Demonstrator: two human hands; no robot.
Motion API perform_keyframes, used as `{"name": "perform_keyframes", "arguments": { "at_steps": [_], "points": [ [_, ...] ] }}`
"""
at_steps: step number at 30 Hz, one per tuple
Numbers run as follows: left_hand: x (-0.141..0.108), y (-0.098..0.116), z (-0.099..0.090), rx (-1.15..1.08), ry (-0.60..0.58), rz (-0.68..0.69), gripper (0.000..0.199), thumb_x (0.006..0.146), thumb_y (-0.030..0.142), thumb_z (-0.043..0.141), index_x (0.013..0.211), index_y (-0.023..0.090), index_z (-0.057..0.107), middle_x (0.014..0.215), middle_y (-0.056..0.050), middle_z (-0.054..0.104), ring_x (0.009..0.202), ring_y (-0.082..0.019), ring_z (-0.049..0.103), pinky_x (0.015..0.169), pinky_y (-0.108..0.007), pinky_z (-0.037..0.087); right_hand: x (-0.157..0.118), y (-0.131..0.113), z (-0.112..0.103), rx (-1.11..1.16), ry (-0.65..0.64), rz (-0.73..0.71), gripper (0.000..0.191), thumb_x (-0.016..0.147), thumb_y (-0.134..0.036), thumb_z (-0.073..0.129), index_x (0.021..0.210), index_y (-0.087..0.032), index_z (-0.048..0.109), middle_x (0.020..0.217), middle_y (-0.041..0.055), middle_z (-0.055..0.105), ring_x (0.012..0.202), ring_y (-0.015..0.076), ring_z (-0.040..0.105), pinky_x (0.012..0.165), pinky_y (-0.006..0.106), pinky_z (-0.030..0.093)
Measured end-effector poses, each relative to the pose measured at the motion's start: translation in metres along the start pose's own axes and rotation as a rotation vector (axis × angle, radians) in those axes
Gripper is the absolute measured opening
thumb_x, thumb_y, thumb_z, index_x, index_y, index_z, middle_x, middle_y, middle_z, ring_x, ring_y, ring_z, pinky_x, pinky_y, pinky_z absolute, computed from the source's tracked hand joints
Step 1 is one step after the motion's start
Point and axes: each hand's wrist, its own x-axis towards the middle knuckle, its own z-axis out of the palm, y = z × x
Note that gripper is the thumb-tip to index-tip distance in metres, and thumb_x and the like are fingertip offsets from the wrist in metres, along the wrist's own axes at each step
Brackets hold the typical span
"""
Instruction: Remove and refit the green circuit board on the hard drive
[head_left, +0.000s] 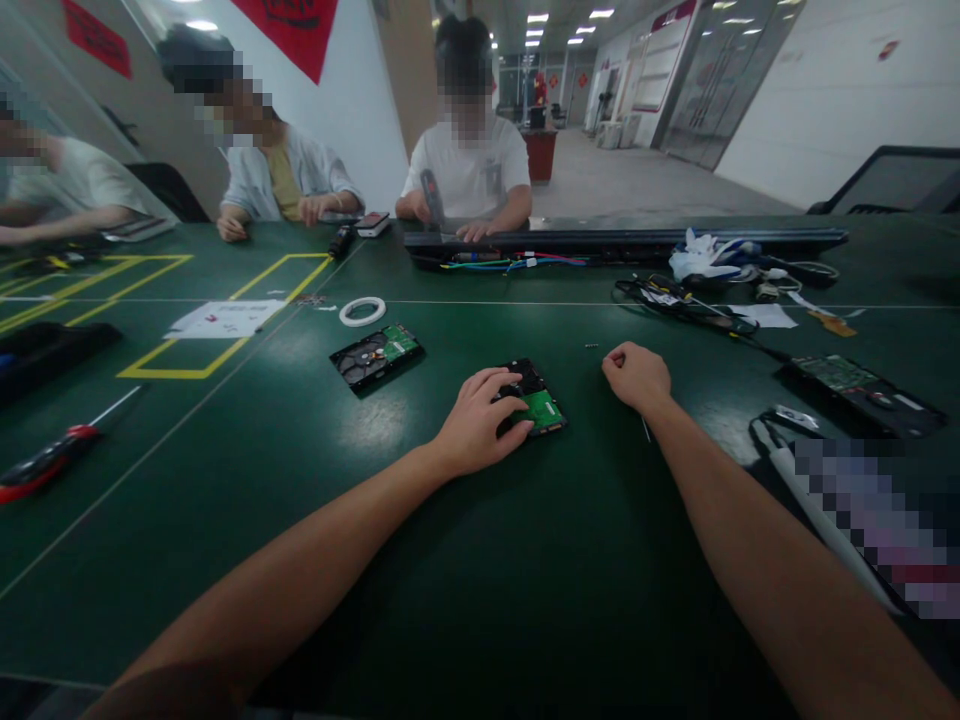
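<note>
My left hand (pixel 480 425) lies over a hard drive (pixel 546 408), its fingers and thumb gripping the drive against the table. The drive's green circuit board faces up, and part of its black body is hidden under my fingers. My right hand (pixel 637 375) is closed just to the right, resting on the table; whatever its fingers hold is hidden. A thin light-coloured rod (pixel 646 431) shows beside the right wrist. Several tiny screws (pixel 592 346) lie in a row to the left of that hand. A second hard drive (pixel 377 356) sits apart, beyond my left hand.
A red-black screwdriver (pixel 56 460) lies far left. White tape roll (pixel 363 311), paper (pixel 223 319) and a long black bar with wires (pixel 622 247) are farther back. Cables (pixel 686 305) and another drive (pixel 862 390) lie right. A person (pixel 469 170) opposite holds a power tool (pixel 433 197).
</note>
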Motion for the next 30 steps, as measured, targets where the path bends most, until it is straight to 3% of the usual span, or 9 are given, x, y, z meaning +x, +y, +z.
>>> {"name": "perform_keyframes", "arguments": {
  "at_steps": [12, 16, 19, 22, 26, 30],
  "points": [
    [-0.001, -0.001, -0.002, 0.008, -0.011, 0.004, 0.034, 0.1, 0.044, 0.068, 0.127, 0.025, 0.073, 0.151, -0.012, 0.058, 0.149, -0.035, 0.045, 0.124, -0.06, 0.039, -0.001, 0.001, 0.004, 0.017, 0.047, 0.023, 0.024, 0.096, -0.036, 0.058, 0.103, -0.021, 0.074, 0.096, 0.0111, 0.076, 0.088, 0.0278, 0.07, 0.074, 0.039, 0.049],
    [0.002, -0.001, -0.006, 0.038, -0.091, -0.009, 0.054, 0.098, 0.057, 0.069, 0.142, 0.026, 0.067, 0.162, -0.014, 0.047, 0.155, -0.039, 0.035, 0.127, -0.063, 0.033, 0.0, 0.005, 0.004, 0.061, 0.054, 0.035, 0.026, 0.097, -0.039, 0.058, 0.105, -0.02, 0.074, 0.097, 0.0105, 0.076, 0.089, 0.0273, 0.069, 0.074, 0.038, 0.049],
    [0.006, -0.003, -0.006, 0.057, -0.14, -0.113, 0.08, 0.092, 0.073, 0.068, 0.157, 0.028, 0.053, 0.173, -0.016, 0.03, 0.16, -0.047, 0.022, 0.127, -0.07, 0.028, -0.001, 0.008, 0.004, 0.103, 0.069, 0.036, 0.026, 0.097, -0.041, 0.059, 0.106, -0.021, 0.074, 0.101, 0.0101, 0.077, 0.09, 0.0268, 0.069, 0.075, 0.037, 0.049],
    [0.01, -0.006, -0.002, 0.035, -0.166, -0.215, 0.092, 0.089, 0.082, 0.064, 0.163, 0.031, 0.047, 0.176, -0.016, 0.024, 0.16, -0.052, 0.02, 0.125, -0.075, 0.027, -0.002, 0.01, 0.003, 0.145, 0.093, 0.039, 0.026, 0.097, -0.041, 0.059, 0.107, -0.021, 0.073, 0.103, 0.0103, 0.077, 0.092, 0.0266, 0.069, 0.077, 0.037, 0.049],
    [0.013, -0.011, 0.004, -0.009, -0.181, -0.263, 0.086, 0.09, 0.084, 0.059, 0.159, 0.034, 0.052, 0.172, -0.015, 0.033, 0.157, -0.052, 0.027, 0.121, -0.077, 0.032, -0.003, 0.011, 0.003, 0.19, 0.119, 0.037, 0.023, 0.095, -0.039, 0.061, 0.103, -0.021, 0.073, 0.104, 0.0098, 0.077, 0.09, 0.025, 0.068, 0.077, 0.036, 0.049],
    [0.017, -0.015, 0.003, -0.027, -0.203, -0.262, 0.068, 0.102, 0.075, 0.046, 0.155, 0.033, 0.057, 0.167, -0.014, 0.042, 0.156, -0.046, 0.034, 0.12, -0.074, 0.035, -0.003, 0.011, 0.0, 0.211, 0.134, 0.045, 0.017, 0.091, -0.036, 0.065, 0.096, -0.021, 0.074, 0.099, 0.0091, 0.076, 0.088, 0.0246, 0.067, 0.078, 0.037, 0.049]
  ]
}}
